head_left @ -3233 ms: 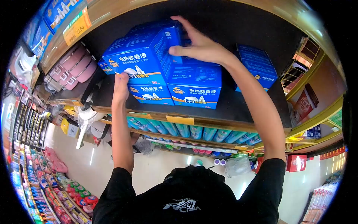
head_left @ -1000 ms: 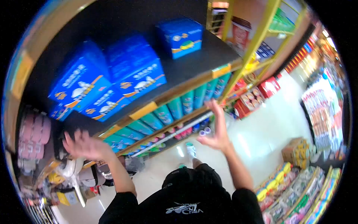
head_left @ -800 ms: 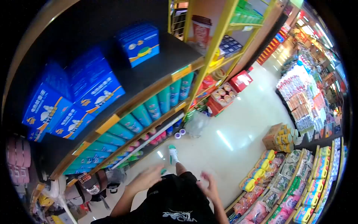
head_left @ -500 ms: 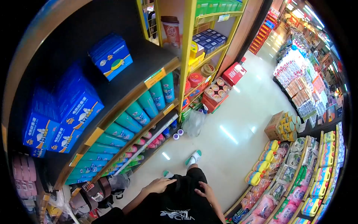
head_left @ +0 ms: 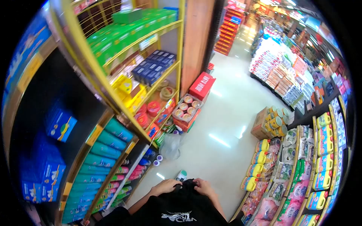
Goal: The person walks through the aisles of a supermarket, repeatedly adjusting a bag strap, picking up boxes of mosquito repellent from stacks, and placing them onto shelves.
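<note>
My left hand point(head_left: 166, 186) is closed on black cloth at the front of my body, its fingers curled inward. My right hand point(head_left: 203, 187) is at the same height on the other side, with its fingers bent and gripping the cloth. Between them bunches the front of the black clothing point(head_left: 181, 205), which has white printing on it. Whether this fabric is the shirt's hem or the trousers' top, I cannot tell. Below the hands, a white shoe with a green part point(head_left: 182, 174) shows on the floor.
Shelves of teal canisters point(head_left: 100, 160) and blue boxes point(head_left: 52, 169) line the left. Ahead, a yellow rack point(head_left: 180, 45) holds green and dark blue boxes, with a red box point(head_left: 202, 86) beside it. Yellow jugs point(head_left: 257, 157) and packs fill the right shelves. A carton of cans point(head_left: 261, 124) sits on the floor.
My view has moved forward along the aisle, bringing the yellow rack nearer. Both hands have come closer together, and their fingers have closed on the black cloth.
</note>
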Motion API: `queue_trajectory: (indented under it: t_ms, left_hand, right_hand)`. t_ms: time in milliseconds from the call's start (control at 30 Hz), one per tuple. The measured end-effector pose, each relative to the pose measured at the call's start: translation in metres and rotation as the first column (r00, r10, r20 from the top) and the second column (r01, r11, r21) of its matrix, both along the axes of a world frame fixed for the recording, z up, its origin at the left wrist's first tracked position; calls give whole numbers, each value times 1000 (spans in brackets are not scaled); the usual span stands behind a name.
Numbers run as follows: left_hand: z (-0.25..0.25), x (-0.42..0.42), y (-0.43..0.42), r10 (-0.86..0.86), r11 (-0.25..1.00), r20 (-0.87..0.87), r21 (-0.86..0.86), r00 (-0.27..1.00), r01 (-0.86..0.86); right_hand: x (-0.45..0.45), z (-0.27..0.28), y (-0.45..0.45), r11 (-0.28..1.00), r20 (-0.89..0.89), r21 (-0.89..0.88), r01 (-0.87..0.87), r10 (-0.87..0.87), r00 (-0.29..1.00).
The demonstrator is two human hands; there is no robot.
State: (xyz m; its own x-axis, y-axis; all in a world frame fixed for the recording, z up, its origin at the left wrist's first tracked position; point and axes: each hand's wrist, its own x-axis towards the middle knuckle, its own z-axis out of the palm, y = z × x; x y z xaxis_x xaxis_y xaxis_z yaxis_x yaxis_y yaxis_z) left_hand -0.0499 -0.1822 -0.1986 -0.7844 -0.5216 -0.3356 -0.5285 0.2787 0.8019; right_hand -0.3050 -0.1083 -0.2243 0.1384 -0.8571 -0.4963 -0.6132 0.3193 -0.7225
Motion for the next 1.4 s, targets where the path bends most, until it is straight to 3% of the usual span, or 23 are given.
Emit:
queue_trajectory:
  t_ms: [133,233,267,367,400,500,600,700,733,800,867,1033,1100,1200,1267,1300,1400]
  left_hand:
    - [5,-43,-36,226,971,-127,108,966,-213]
    - [34,-72,-66,239,970,-186,96,953,-224]
    - [6,-75,-69,275,961,-291,73,916,-266]
    - [33,-99,-89,246,968,-346,44,906,-246]
    - [39,-108,-100,151,978,-393,-74,907,-195]
    - [66,-132,-116,149,988,-424,40,893,-146]
    - [98,-159,-132,88,996,-537,60,839,-66]
    - [125,-184,-152,60,998,-577,42,815,-44]
    - [126,-188,-166,-65,997,-572,-75,817,27]
    - [122,-203,-181,70,996,-694,14,717,-84]
    - [113,-225,-194,242,970,-757,189,606,-152]
    - [99,-278,-258,232,963,-696,67,680,-260]
    - [97,-297,-278,106,974,-657,-81,746,-210]
    - [86,-327,-281,138,990,-630,67,764,-124]
    - [73,-347,-266,251,940,-642,342,724,-22]
    - [63,-354,-259,296,888,-620,459,726,30]
    - [45,-377,-252,203,924,-603,378,771,53]
  right_hand:
    - [-17,21,-21,954,103,-96,284,-274,956]
    - [-25,22,-26,890,274,-78,448,-413,868]
    - [-26,21,-29,870,311,-109,482,-430,847]
    - [-24,25,-33,796,304,-244,554,-479,823]
    - [-28,25,-46,761,286,-315,567,-493,821]
    - [-35,26,-57,725,324,-248,643,-563,760]
    - [-51,25,-66,657,383,-319,683,-570,727]
    - [-72,24,-76,609,447,-292,738,-595,668]
    - [-78,29,-91,573,493,-247,781,-620,611]
    - [-93,51,-104,516,550,-140,845,-669,500]
    - [-112,78,-120,478,614,-167,862,-634,471]
    - [-168,122,-152,358,673,-212,909,-622,401]
    - [-197,129,-161,411,572,-296,862,-646,505]
    - [-241,141,-188,493,402,-434,754,-643,652]
    - [-267,136,-199,565,307,-494,661,-598,741]
    - [-278,126,-203,583,337,-450,677,-591,733]
    - [-293,115,-217,624,450,-208,753,-623,640]
